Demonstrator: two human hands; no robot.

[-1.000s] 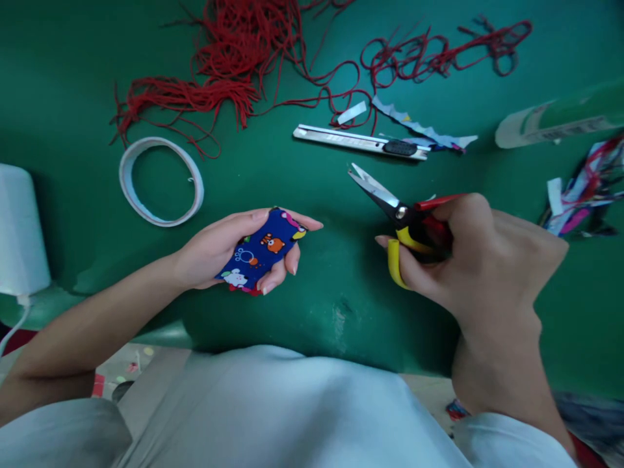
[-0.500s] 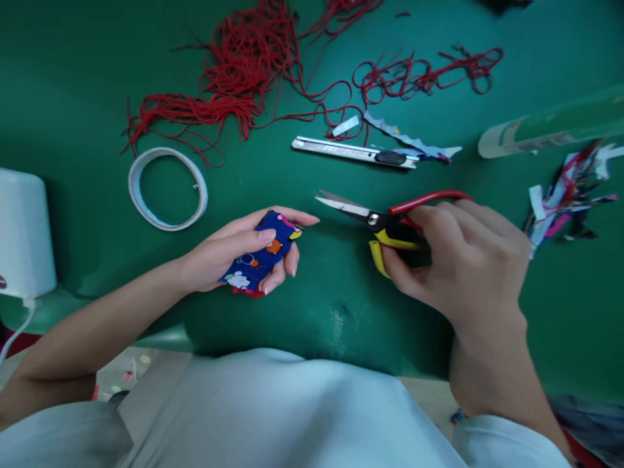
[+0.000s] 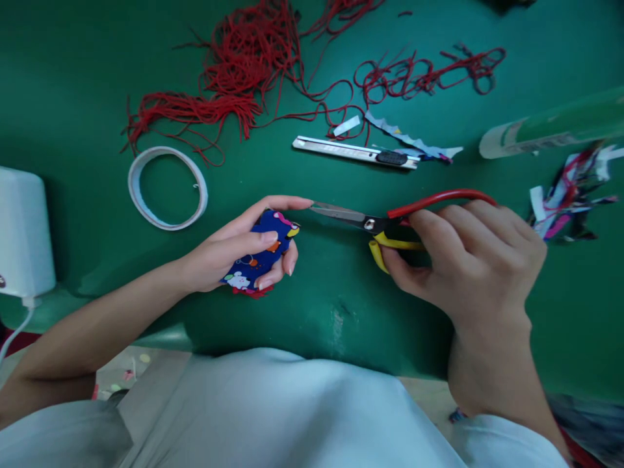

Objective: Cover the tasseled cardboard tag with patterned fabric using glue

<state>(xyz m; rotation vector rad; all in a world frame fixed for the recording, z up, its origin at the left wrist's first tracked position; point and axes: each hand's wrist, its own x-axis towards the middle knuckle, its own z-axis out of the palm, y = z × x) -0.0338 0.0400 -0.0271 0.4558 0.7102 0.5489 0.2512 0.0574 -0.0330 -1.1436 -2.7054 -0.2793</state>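
My left hand (image 3: 244,247) is closed around a small blue patterned fabric piece (image 3: 258,260), its thumb lying on the print of cartoon animals. Red strands stick out at the fabric's lower edge. The left index finger reaches out to the right, its tip at the scissors' points. In my right hand (image 3: 472,260) are scissors (image 3: 370,224) with one red and one yellow handle. Their blades point left and look nearly closed. Whether the blade tips touch the fingertip I cannot tell.
Beyond my hands lie a utility knife (image 3: 341,151), tangled red cords (image 3: 248,65) and a white tape roll (image 3: 202,195). On the right are a green bottle (image 3: 550,130) and fabric scraps (image 3: 556,201). A white device (image 3: 24,234) with a cable stands at the left of the green table (image 3: 312,325).
The scissor blades have swung closer together, and their tips moved slightly left. My left index finger has risen to meet the tips. My right hand has shifted a little right.
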